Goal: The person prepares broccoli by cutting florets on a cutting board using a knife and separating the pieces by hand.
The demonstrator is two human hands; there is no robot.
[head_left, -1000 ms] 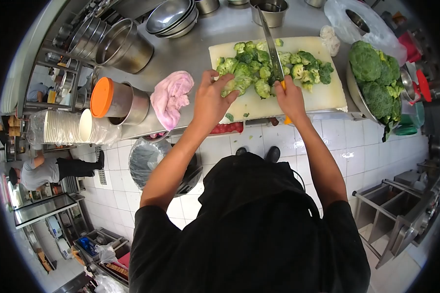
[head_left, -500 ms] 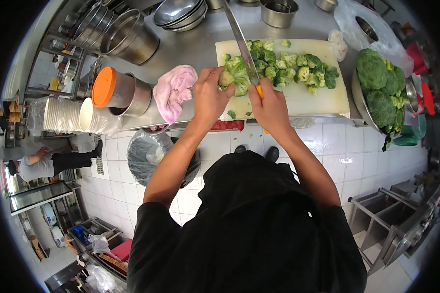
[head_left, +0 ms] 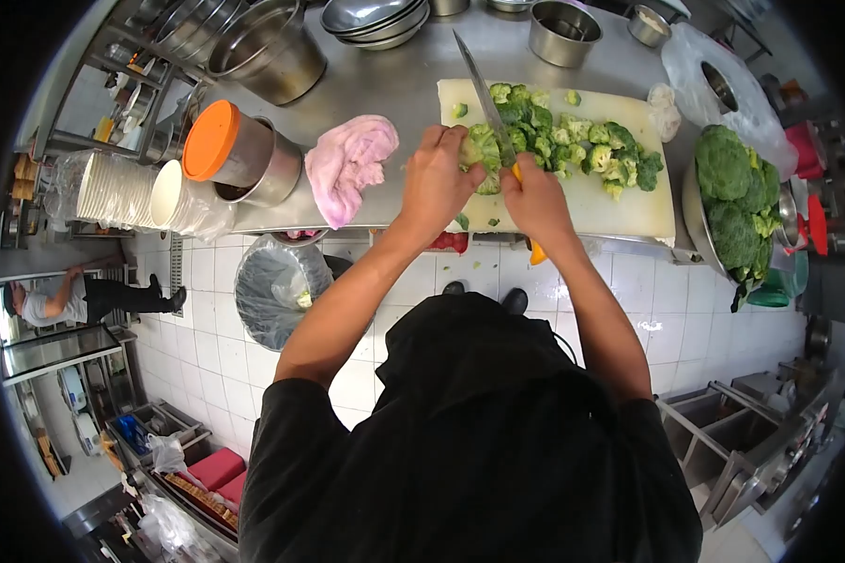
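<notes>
While the right hand [head_left: 537, 202] grips the knife [head_left: 487, 89] by its yellow handle, the left hand [head_left: 438, 178] curls round a broccoli piece [head_left: 483, 148] at the board's [head_left: 591, 208] left part, just beside the blade. Cut florets [head_left: 610, 150] lie right of the knife, and a bowl [head_left: 693, 211] of whole broccoli [head_left: 723, 161] stands near the board's right edge.

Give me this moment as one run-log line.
left hand: on broccoli piece; right hand: holding knife; florets: on cutting board; broccoli bowl: beside board

Apparently no readable text anywhere
</notes>
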